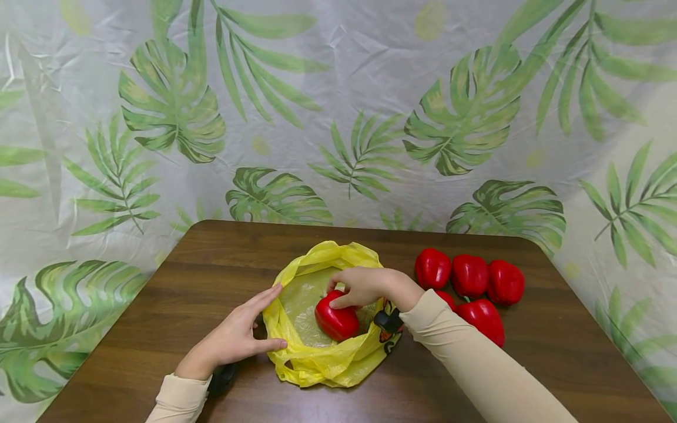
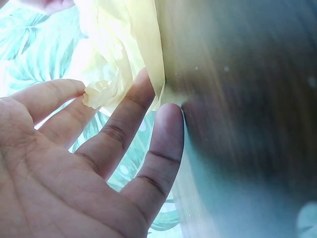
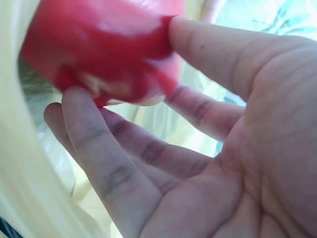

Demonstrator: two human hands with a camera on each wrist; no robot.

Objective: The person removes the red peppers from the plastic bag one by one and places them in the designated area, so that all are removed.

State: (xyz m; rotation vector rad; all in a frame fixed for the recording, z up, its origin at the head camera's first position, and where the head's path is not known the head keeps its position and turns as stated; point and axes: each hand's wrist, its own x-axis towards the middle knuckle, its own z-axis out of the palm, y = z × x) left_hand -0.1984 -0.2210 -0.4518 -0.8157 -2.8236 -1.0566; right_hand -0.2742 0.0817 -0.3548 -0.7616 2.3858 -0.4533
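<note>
A yellow plastic bag [image 1: 330,358] stands on the table with its mouth spread wide toward me. In the head view my right hand [image 1: 365,286] reaches over the bag's right side and grips a red bell pepper [image 1: 338,322] within the opening. The right wrist view has my thumb on one side of the pepper [image 3: 106,44] and fingertips around the other. On the left, my left hand [image 1: 235,332] keeps its fingers spread and fairly straight along the bag's outside, thumb at the near rim. Its fingertips touch the thin yellow plastic [image 2: 143,44] in the left wrist view.
Several more red bell peppers [image 1: 469,276] lie grouped on the right of the brown wooden table [image 1: 222,252], one partly behind my right forearm. A leaf-patterned sheet [image 1: 365,88] hangs behind the table.
</note>
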